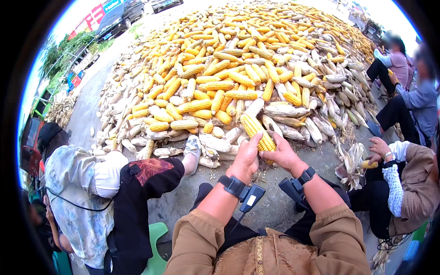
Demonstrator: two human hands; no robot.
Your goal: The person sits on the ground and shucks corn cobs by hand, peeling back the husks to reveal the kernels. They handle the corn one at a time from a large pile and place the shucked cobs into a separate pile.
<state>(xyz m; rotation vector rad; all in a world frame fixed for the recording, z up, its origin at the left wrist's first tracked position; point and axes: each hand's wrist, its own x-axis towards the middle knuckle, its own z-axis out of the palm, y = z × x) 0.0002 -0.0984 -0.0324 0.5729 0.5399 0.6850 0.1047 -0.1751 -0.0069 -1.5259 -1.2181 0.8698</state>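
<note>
Between both hands I hold a bare yellow ear of corn (255,130), tilted with its far end toward the pile. My left hand (246,156) grips its left side, thumb along the kernels. On the right side of the lower end, my right hand (282,151) has its fingers and thumb closed around the cob. Just beyond lies a large heap of corn (220,82). Husked yellow ears cover its top, while ears in dry pale husks (285,110) line the near edge. Each of my wrists wears a black strap with a small device.
A person sits close on my left (82,185) by a green plastic stool (156,237). At my right, a person's hand (380,147) is near a partly husked ear (369,164). Two more people sit farther right. Parked vehicles (120,17) stand beyond the heap.
</note>
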